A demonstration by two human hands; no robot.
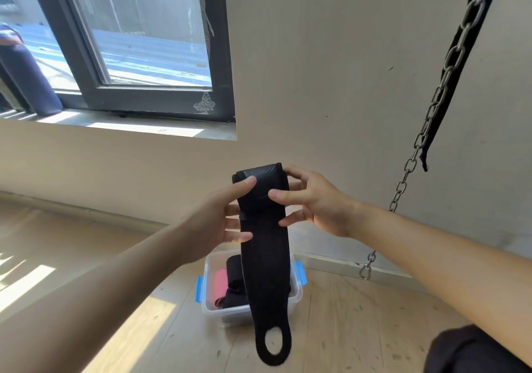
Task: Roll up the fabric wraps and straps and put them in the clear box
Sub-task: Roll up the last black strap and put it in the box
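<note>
Above the wooden floor (345,329), before a pale wall, a black wrap (264,243) is held up by both hands. Its upper end is folded over into the start of a roll, and the rest hangs straight down, ending in a loop with an oval hole. The left edge near the top is gripped by the left hand (213,223), thumb laid on the front, fingers behind the fabric. The right edge is pinched by the right hand (319,202), thumb on the front, fingers curled round the folded top. Beneath the hanging wrap a clear box (213,306) with blue clips (199,289) is seen on the floor, partly hidden; a pink roll (220,286) and a dark rolled strap (234,269) lie inside. At right, a metal chain (426,125) is hung beside a black strap (449,84). A window (144,41) is set far left.
</note>
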